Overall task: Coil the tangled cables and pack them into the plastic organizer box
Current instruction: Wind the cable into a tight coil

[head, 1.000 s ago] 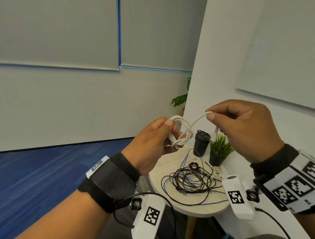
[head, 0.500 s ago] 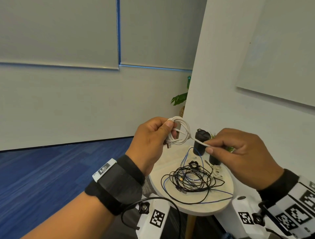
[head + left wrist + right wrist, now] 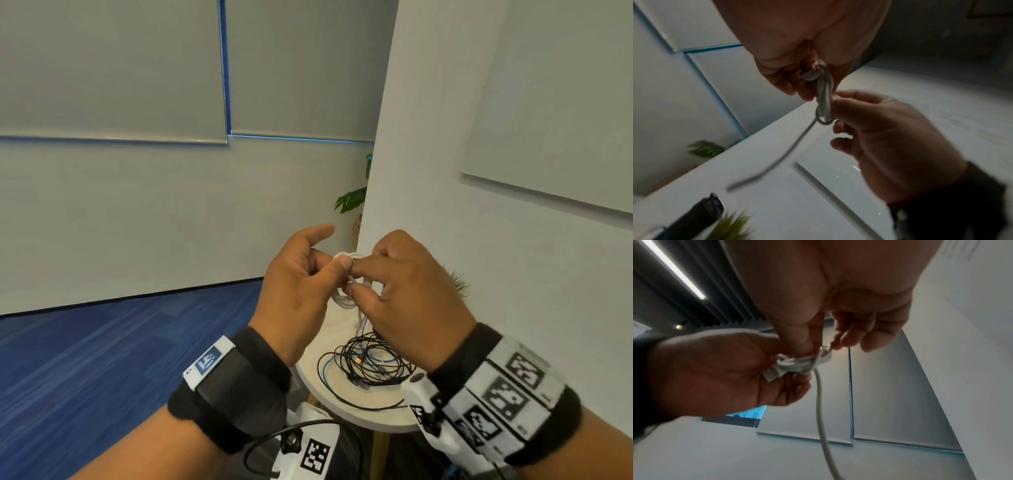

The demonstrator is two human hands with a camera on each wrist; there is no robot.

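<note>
Both hands meet in the air above a small round table (image 3: 342, 404). My left hand (image 3: 305, 274) holds a small coil of white cable (image 3: 346, 298) between thumb and curled fingers, its index finger sticking out. My right hand (image 3: 387, 281) pinches the same white cable (image 3: 803, 363) against the coil. The cable's USB plug (image 3: 772, 374) lies in the left palm, and its loose tail (image 3: 789, 152) hangs down. A tangle of black and blue cables (image 3: 370, 366) lies on the table. No organizer box shows in any view.
A white wall with a whiteboard (image 3: 548, 102) stands close on the right. A small potted plant (image 3: 457, 282) and a dark cup (image 3: 692, 216) stand at the table's back. Blue carpet (image 3: 120, 359) spreads to the left, with a leafy plant (image 3: 352, 198) beyond the wall corner.
My right hand swung from high, down over the table, then back up to the coil, winding the white cable's tail round it. The left index finger has straightened.
</note>
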